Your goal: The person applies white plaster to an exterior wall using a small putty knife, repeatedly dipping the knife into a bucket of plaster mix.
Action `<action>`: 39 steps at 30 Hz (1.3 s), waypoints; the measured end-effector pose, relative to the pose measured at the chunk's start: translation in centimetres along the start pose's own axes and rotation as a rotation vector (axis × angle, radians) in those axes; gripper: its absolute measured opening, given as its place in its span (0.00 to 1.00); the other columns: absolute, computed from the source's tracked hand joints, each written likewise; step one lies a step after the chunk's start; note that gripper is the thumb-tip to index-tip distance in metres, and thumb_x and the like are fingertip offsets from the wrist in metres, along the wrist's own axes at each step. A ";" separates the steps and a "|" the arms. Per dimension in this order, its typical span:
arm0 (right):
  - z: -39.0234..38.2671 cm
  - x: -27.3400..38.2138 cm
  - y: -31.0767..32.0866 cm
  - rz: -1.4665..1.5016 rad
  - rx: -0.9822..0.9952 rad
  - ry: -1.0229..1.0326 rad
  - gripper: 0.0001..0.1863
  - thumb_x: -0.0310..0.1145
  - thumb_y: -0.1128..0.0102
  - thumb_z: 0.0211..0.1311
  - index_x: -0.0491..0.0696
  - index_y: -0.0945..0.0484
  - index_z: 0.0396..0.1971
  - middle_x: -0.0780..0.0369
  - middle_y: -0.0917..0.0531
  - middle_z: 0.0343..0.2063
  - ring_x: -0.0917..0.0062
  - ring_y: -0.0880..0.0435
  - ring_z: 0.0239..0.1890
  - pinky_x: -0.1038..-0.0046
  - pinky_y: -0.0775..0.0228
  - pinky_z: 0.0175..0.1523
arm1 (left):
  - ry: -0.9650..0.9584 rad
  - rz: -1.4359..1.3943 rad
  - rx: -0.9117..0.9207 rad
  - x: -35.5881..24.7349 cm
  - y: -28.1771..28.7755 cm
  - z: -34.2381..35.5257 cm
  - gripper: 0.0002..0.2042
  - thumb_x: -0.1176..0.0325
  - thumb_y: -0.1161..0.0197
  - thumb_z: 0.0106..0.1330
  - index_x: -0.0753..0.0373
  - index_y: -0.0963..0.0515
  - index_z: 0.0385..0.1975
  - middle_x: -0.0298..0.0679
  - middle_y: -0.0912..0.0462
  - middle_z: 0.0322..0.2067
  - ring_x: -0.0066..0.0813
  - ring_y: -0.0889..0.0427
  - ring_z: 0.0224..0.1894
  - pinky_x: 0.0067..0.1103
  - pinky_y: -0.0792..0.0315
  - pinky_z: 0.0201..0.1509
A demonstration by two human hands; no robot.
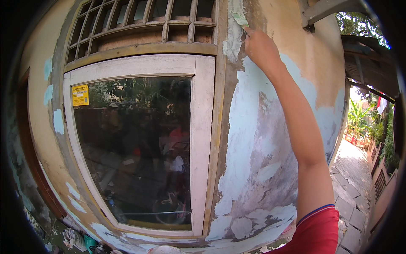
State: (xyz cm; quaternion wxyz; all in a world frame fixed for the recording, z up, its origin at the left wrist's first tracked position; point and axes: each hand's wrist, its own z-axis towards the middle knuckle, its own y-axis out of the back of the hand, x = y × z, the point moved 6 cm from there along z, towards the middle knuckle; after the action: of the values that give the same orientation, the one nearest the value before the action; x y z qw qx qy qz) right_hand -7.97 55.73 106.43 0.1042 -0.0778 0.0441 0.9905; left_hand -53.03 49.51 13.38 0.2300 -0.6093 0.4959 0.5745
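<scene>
My right hand is raised high against the wall, just right of the window's upper corner. Its fingers are closed round what looks like a scraper, of which a flat, pale green end shows against the surface. The handle is hidden in my fist. Around the hand runs a rough grey strip of bare plaster with ragged paint edges. Below, light blue paint has flaked away in patches over grey plaster. My left hand is out of sight.
A window with a pale wooden frame and dark glass bears a yellow sticker. Above it sits a wooden lattice vent. A beam juts out upper right. A paved path runs along the right; clutter lies lower left.
</scene>
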 end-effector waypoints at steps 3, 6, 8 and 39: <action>0.0 0.1 2.0 0.001 -0.034 -0.012 0.19 0.36 0.50 0.67 0.49 0.19 0.53 0.46 0.15 0.39 0.51 0.16 0.43 0.55 0.24 0.52 | 0.013 0.006 -0.007 -0.3 0.6 -0.7 0.24 0.66 0.39 0.66 0.73 0.28 0.60 0.54 0.20 0.54 0.43 0.20 0.53 0.33 0.28 0.58; 4.4 -1.8 2.8 -0.046 -0.091 -0.030 0.19 0.37 0.50 0.67 0.49 0.18 0.52 0.47 0.15 0.40 0.52 0.16 0.44 0.56 0.24 0.52 | 0.025 0.012 -0.010 -0.5 1.0 -1.4 0.24 0.66 0.39 0.66 0.73 0.28 0.60 0.54 0.20 0.54 0.43 0.20 0.53 0.33 0.28 0.57; 8.8 -3.9 3.0 -0.075 -0.151 -0.053 0.18 0.38 0.50 0.67 0.50 0.17 0.51 0.48 0.15 0.41 0.52 0.16 0.45 0.57 0.24 0.52 | 0.029 0.020 0.006 -0.7 0.8 -1.7 0.24 0.66 0.38 0.66 0.73 0.28 0.60 0.54 0.20 0.54 0.43 0.20 0.53 0.33 0.27 0.57; 0.1 1.0 3.3 0.003 -0.060 -0.012 0.18 0.35 0.51 0.68 0.46 0.18 0.51 0.46 0.15 0.39 0.50 0.16 0.41 0.55 0.24 0.48 | 0.045 -0.117 0.149 1.1 1.2 -3.6 0.28 0.68 0.36 0.66 0.74 0.35 0.63 0.53 0.20 0.50 0.36 0.20 0.48 0.31 0.25 0.50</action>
State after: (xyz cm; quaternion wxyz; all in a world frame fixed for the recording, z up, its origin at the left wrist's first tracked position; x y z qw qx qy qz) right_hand -9.63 52.70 106.64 0.1006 -0.0750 0.0137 0.9920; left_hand -52.55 45.57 13.59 0.2966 -0.6311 0.5059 0.5078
